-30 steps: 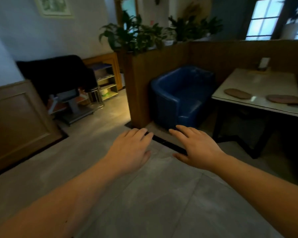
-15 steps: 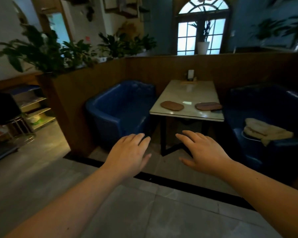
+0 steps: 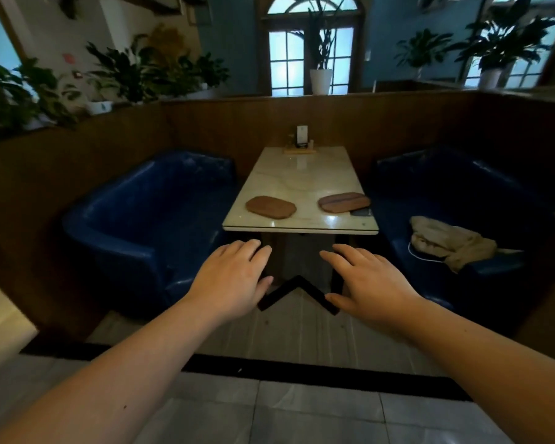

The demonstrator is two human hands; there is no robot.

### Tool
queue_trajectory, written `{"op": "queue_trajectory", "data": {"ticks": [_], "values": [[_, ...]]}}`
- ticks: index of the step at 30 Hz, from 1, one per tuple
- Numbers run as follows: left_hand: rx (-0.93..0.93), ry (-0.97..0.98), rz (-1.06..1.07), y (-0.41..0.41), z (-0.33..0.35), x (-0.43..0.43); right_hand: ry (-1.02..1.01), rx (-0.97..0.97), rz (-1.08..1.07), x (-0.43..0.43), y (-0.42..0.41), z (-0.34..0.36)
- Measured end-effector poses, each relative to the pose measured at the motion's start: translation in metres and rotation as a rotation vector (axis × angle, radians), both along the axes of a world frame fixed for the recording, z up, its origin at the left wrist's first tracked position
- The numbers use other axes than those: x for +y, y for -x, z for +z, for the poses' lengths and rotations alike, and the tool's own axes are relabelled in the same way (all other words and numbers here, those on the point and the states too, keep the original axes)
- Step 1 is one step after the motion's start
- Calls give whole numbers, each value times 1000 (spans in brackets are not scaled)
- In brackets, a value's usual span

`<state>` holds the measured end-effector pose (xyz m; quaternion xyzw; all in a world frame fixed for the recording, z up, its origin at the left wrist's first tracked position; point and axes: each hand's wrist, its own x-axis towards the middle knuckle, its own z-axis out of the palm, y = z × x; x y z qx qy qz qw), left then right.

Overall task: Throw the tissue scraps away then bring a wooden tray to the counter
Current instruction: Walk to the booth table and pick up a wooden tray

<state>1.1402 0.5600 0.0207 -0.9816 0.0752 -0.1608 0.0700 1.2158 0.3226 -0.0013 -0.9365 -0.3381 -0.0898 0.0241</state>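
Observation:
Two flat wooden trays lie near the front edge of a marble-topped table (image 3: pixel 298 174): a plain brown tray (image 3: pixel 270 207) on the left and a striped tray (image 3: pixel 344 202) on the right. My left hand (image 3: pixel 234 277) and my right hand (image 3: pixel 366 280) hover palm down in front of the table, below its front edge, fingers spread and holding nothing. Both hands are well short of the trays. No tissue scraps are visible.
Blue armchairs flank the table, one on the left (image 3: pixel 148 219) and one on the right (image 3: pixel 455 206) with a beige cloth (image 3: pixel 446 241) on its seat. A wooden partition with potted plants (image 3: pixel 135 75) surrounds the booth. A dark floor strip (image 3: pixel 302 373) crosses ahead of me.
The view has swung right and moved closer, so the table and trays now sit straight ahead. Both hands stay open and held out in front.

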Motion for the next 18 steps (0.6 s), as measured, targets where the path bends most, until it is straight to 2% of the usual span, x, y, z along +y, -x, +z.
{"op": "queue_trajectory", "data": {"ticks": [10,18], "values": [[67,-21,-77,-199,-4,98,-76,106,-185,76,-160,-15],[106,-18,-108,-338,-33,122,-90,151,-211,100,-291,-42]]}}
